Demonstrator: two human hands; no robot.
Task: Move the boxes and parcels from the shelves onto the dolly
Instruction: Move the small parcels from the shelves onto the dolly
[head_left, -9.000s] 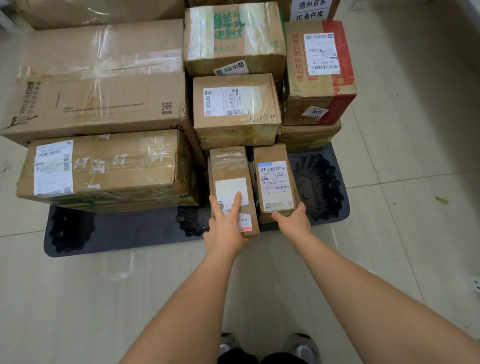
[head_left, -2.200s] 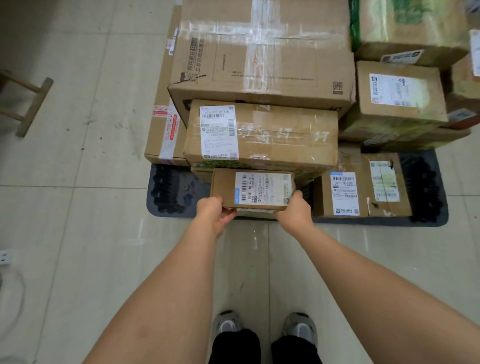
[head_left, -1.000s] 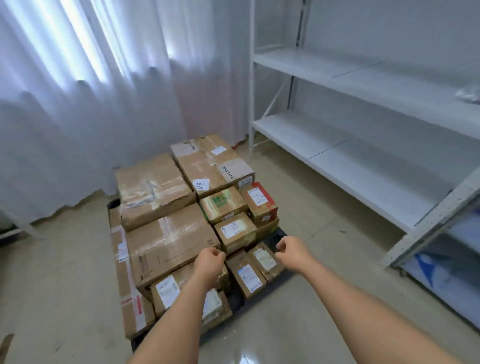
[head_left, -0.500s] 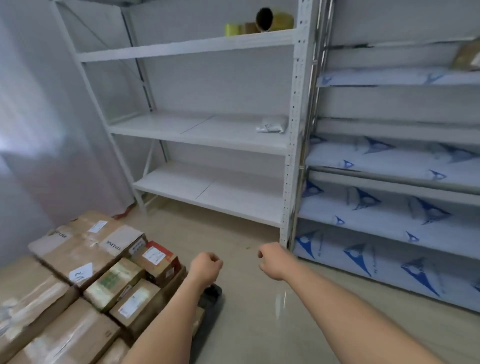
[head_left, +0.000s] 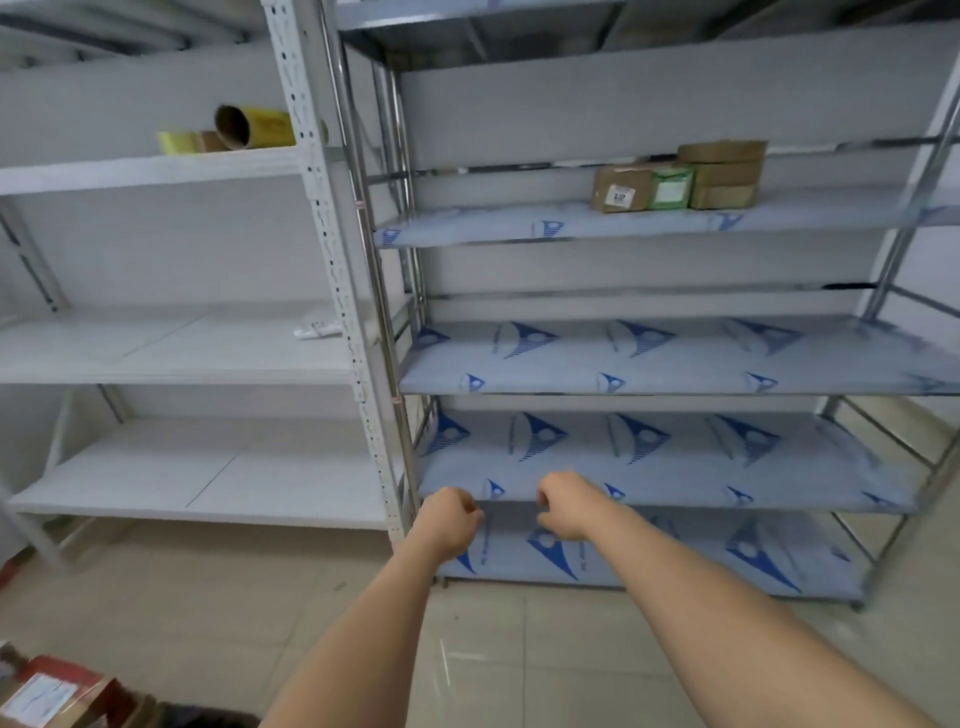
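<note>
Boxes (head_left: 675, 179) sit shelved; both hands (head_left: 451, 522) (head_left: 563, 506) hang curled, holding nothing.

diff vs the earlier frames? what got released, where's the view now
Let go: the small labelled box both hands held at the dolly's front edge 2.2 s ago. The left hand and right hand are now curled and hold nothing. The view swung up and right, from the loaded dolly to the shelves. Unmoved: the small parcels on the steel rack's upper shelf and the tape rolls on the white rack.
</note>
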